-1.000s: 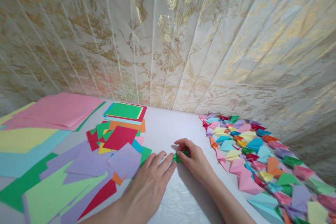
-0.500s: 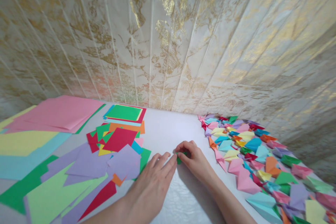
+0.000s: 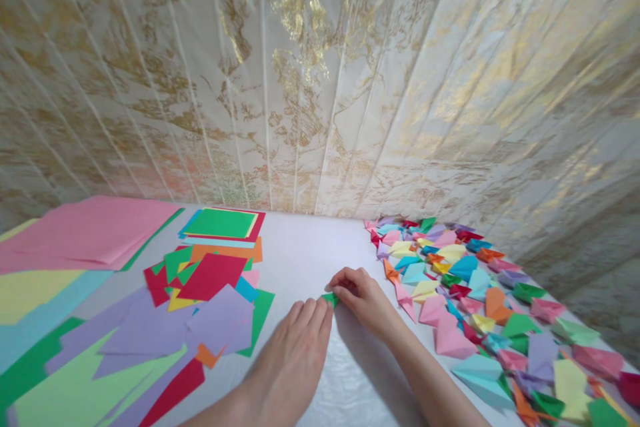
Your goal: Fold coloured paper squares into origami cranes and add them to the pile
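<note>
A small piece of green paper (image 3: 330, 298) shows between my two hands on the white tabletop, mostly covered by fingers. My right hand (image 3: 361, 298) pinches it between thumb and curled fingers. My left hand (image 3: 300, 340) lies palm down beside it, fingers held together and stretched forward, their tips at the paper's left edge. Whether part of the paper lies under the left fingers is hidden. Close to the left hand are a green sheet (image 3: 260, 323) and a lilac sheet (image 3: 225, 318).
Many small folded paper shapes (image 3: 453, 340) in mixed colours cover the right side. At the left lie cut scraps like a red piece (image 3: 213, 277), a stack topped with green (image 3: 220, 223), and large pink sheets (image 3: 100, 230). A patterned curtain (image 3: 300, 80) hangs behind.
The view has turned slightly right, shifting things leftward. My left fingers have drawn closer together and flattened. More of the green paper shows between the hands.
</note>
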A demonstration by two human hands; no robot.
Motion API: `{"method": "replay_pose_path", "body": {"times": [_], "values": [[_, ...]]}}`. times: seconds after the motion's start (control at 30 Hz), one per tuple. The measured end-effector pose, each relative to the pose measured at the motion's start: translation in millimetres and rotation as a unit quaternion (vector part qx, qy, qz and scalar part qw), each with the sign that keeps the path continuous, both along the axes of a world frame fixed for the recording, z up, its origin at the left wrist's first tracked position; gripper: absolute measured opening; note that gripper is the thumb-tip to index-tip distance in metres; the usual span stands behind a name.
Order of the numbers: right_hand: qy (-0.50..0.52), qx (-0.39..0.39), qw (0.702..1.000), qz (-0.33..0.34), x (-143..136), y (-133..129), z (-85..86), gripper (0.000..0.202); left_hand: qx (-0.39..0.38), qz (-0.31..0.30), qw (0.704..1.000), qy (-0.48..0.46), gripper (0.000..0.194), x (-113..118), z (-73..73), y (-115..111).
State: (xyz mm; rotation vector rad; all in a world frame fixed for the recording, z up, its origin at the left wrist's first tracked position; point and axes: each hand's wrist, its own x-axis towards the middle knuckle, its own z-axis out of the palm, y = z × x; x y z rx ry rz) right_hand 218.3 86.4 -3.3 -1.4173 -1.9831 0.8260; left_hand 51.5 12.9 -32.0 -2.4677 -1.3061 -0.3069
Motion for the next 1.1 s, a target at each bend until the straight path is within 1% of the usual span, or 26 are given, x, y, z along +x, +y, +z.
{"method": "replay_pose_path", "body": {"times": [0.1,0.23,0.37,0.5,0.57,0.63,0.7,0.77,0.83,0.93,1.1], "values": [[0.006,-0.009,1.000,-0.002,1.9,1.1,0.5,0.014,-0.029,-0.006,1.000,-0.001,0.053,-1.0,0.4,2.3],[-0.010,-0.003,1.000,0.006,1.0,-0.3,3.4,0.015,-0.049,-0.017,0.999,0.005,0.056,-5.3,3.8,4.4],[-0.058,0.055,0.997,0.018,-3.0,-4.3,5.1,0.022,-0.064,-0.026,0.998,0.004,0.057,-8.5,4.9,3.9],[-0.121,0.132,0.983,0.042,-3.7,-7.5,-1.6,0.026,-0.055,-0.029,0.998,-0.002,0.055,-9.3,5.2,2.7],[-0.129,0.161,0.978,0.025,-4.2,-9.3,-7.6,0.023,-0.049,-0.028,0.998,0.000,0.053,-8.9,5.5,2.4],[-0.137,0.180,0.974,-0.010,-7.0,-11.6,-13.6,0.020,-0.040,-0.031,0.999,0.004,0.050,-8.2,5.8,2.6],[-0.173,0.187,0.966,-0.045,-12.1,-14.0,-18.3,0.026,-0.030,-0.033,0.999,0.008,0.049,-7.3,6.0,3.0],[-0.226,0.184,0.954,-0.065,-17.0,-15.9,-20.7,0.035,-0.023,-0.033,0.999,0.014,0.051,-6.3,5.8,3.1],[-0.270,0.178,0.944,-0.072,-19.1,-16.7,-21.0,0.042,-0.020,-0.032,0.999,0.022,0.053,-5.6,4.8,2.5],[-0.303,0.165,0.935,-0.079,-14.9,-15.8,-20.4,0.045,-0.012,-0.028,0.999,0.034,0.054,-5.6,1.2,0.2],[-0.316,0.161,0.932,-0.078,-4.5,-12.3,-24.4,0.046,0.015,-0.025,0.998,0.052,0.050,-8.1,-3.4,-3.3]]}}
